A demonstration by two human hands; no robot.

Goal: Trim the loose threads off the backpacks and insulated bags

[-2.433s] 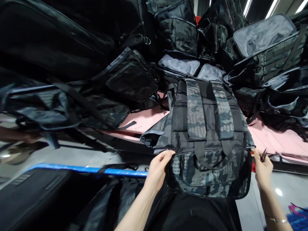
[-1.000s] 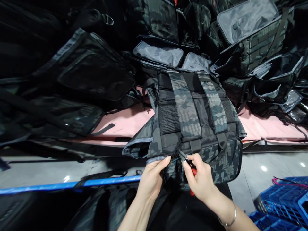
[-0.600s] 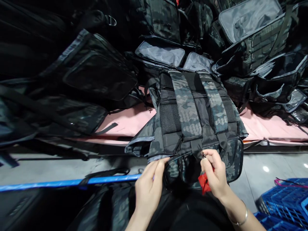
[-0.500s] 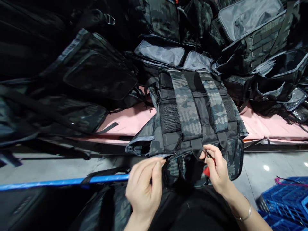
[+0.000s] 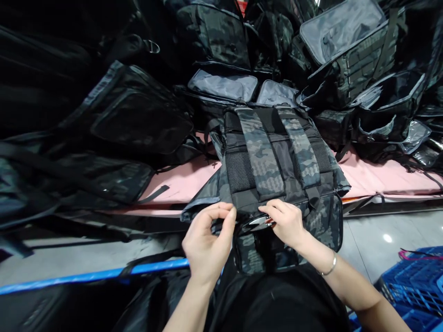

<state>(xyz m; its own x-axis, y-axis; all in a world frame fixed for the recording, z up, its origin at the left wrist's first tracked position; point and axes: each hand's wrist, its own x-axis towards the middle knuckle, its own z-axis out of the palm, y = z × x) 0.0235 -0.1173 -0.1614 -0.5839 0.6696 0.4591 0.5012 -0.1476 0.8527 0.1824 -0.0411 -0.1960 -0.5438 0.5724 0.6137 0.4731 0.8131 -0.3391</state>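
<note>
A camouflage backpack (image 5: 265, 157) lies strap side up in front of me, its lower end hanging over the near edge of the pink surface. At that lower end my right hand (image 5: 285, 223) is closed around small scissors (image 5: 259, 223) with red on the handle; the metal blades point left, towards my other hand. Thumb and fingertips of my left hand (image 5: 209, 240) are pinched together at the backpack's lower left seam. Whatever lies in that pinch is too small to make out. Part of the scissors' handle is hidden by my right fingers.
More dark and camouflage bags (image 5: 145, 110) are piled at the left and behind, several with grey linings (image 5: 223, 85) showing. Pink sheeting (image 5: 384, 177) covers the surface below. A blue bar (image 5: 93, 275) runs at lower left, and blue plastic crates (image 5: 415, 281) stand at lower right.
My right hand has moved left, bringing the scissors nearer to my left hand, and the blades now show. The left hand has shifted slightly up, still pinched.
</note>
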